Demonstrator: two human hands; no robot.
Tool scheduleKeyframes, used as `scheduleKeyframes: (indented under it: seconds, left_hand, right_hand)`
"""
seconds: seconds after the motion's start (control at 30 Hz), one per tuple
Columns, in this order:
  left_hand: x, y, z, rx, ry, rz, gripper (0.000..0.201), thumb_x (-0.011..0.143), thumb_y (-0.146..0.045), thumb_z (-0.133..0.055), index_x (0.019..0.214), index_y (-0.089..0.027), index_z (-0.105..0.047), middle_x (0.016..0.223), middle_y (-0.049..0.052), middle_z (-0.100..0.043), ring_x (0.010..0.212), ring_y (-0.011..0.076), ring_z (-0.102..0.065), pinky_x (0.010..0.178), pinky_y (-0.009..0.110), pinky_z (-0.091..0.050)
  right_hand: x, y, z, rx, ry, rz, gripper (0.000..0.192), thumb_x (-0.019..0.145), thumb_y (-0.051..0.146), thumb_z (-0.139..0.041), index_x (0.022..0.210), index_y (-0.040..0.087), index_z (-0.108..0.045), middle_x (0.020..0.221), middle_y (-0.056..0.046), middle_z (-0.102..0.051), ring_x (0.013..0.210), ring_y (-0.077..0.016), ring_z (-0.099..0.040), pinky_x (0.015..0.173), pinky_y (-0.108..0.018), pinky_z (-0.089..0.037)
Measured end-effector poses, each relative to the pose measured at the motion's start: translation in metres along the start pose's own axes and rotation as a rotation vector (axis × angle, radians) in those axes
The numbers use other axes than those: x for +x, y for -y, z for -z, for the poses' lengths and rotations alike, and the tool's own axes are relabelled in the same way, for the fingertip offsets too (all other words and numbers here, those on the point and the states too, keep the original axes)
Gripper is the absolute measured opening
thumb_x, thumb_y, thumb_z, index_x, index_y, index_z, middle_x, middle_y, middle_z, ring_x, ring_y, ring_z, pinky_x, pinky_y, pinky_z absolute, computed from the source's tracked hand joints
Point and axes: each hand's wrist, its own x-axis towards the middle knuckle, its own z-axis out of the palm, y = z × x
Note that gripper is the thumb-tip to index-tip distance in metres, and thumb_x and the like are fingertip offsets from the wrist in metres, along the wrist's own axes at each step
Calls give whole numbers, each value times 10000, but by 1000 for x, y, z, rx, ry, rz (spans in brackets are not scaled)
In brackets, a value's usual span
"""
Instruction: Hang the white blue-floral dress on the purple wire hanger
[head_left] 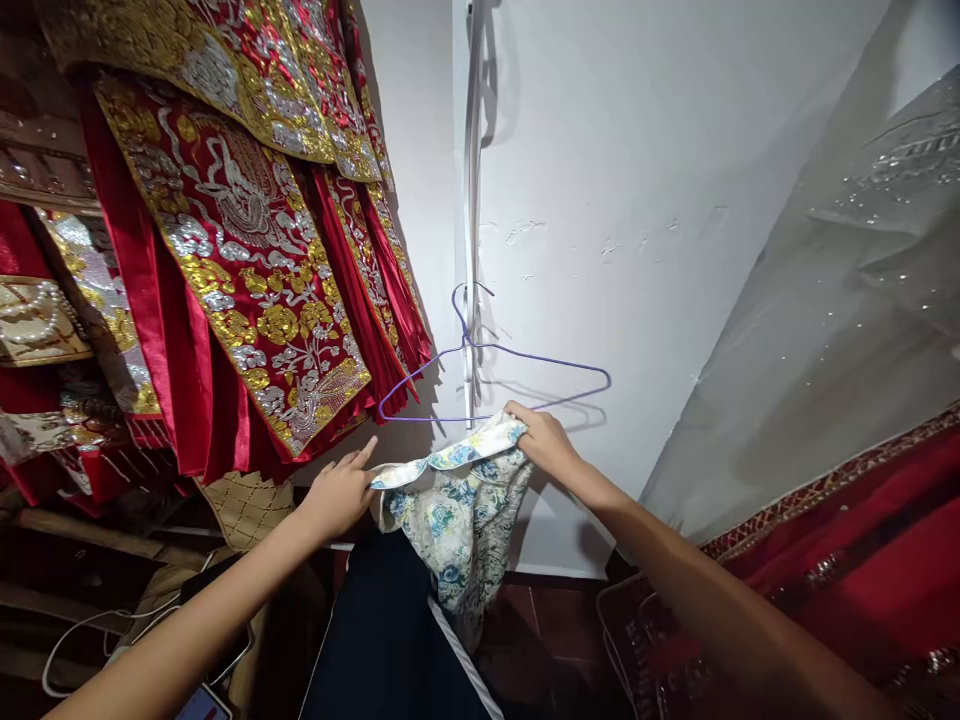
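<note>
I have both hands pinching the top edge of the blue-and-white floral cloth garment (457,500), left hand (337,492) at nine o'clock, right hand (546,440) at three, stretched flat just beneath the purple wire hanger (495,375) on the white wall (637,200).

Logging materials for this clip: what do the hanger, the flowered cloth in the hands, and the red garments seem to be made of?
Hanger: thin wire, probably metal with a purple coating, judging by its slim bent outline.
Flowered cloth: soft light woven fabric, perhaps cotton; it droops between the left hand and right hand.
Red garments: glossy satin-like cloth with gold and silver embroidery that glints.
</note>
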Motion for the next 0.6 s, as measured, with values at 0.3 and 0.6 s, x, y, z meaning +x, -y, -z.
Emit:
scheduleKeyframes:
  seconds: [0.3,0.6]
  left_hand:
    - [32,2,46,-68,-103,174,410,936,-303,-403,1280,-314,-626,1519,90,-461,1023,339,-697,856,490,-523]
    - [68,-27,71,-729,-520,-175,452,959,-265,-382,1371,-192,-555,1384,71,-606,1257,233,-577,1067,362,-447]
  right_hand:
    - [-26,14,40,83,-26,-50,107,707,126,-462,736,216,-512,649,31,-571,607,-149,-493,568,-241,-290]
    - [-40,50,35,444,90,-44,137,751,131,-454,775,201,-569,726,10,-581,688,-159,-544,607,-244,-366]
